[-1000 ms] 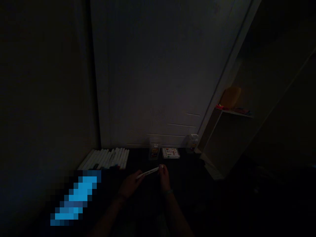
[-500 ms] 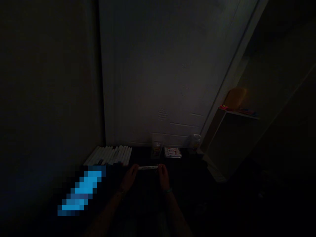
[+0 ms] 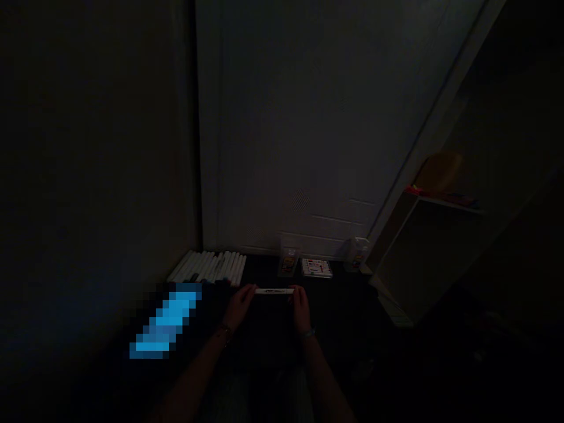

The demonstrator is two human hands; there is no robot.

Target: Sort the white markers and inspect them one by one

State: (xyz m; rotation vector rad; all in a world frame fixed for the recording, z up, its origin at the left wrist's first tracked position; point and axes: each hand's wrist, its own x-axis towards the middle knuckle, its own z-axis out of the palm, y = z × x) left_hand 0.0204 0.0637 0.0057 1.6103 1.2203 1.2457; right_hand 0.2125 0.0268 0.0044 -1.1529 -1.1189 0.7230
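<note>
A white marker [image 3: 274, 291] with dark print on its barrel lies level between my two hands, above the dark tabletop. My left hand [image 3: 241, 302] is closed on its left end. The right end is pinched in the fingers of my right hand [image 3: 301, 305]. Beyond my left hand, several white markers [image 3: 211, 267] lie side by side in a row. Straight ahead stands a clear plastic case [image 3: 288, 262], and to its right a flat pack of markers [image 3: 316, 268] lies on the table. The light is very dim, so fine detail is lost.
A glowing blue screen [image 3: 170, 320], pixelated, lies left of my hands. Another clear container [image 3: 358, 254] stands at the back right by the pale wall [image 3: 286, 147]. Farther right is a cabinet [image 3: 432, 258] with a yellow-orange object [image 3: 440, 170] on top.
The view has shifted a little, so everything sits slightly farther right and higher. The marker stays between both hands, and its printed side shows more clearly now.
</note>
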